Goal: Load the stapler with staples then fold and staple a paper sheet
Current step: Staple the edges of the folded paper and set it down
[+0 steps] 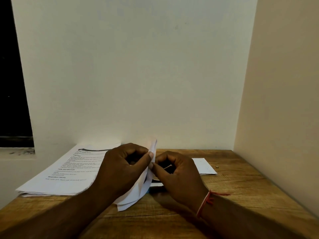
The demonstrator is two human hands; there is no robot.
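The folded paper sheet stands on edge at the centre of the wooden table, its lower corner resting on the tabletop at 6 o'clock and its upper end rising to 12 o'clock between both hands. The left hand is curled around the sheet from 9 o'clock, thumb tip pressed against the fold line; the right hand closes on the same edge from 3 o'clock, thumb and forefinger narrowed to a pinch on the paper. Judged from this, the fold is being creased and stapling is not yet done. The stapler cannot be identified with certainty; a dark and blue item lies under the right hand, mostly hidden. Risk 1: uneven pinch pressure may let the layers slide, which would give a skewed crease. Risk 2: the loose lower layers, which fan apart near 6 o'clock, may miss the staple if not aligned first. Risk 3: the printed paper stack at 9 o'clock touches or lies just beside the left wrist, so a sweeping motion may displace it. A small white paper lies at 3 o'clock, with a tiny metallic object just beyond it; either could be knocked away.
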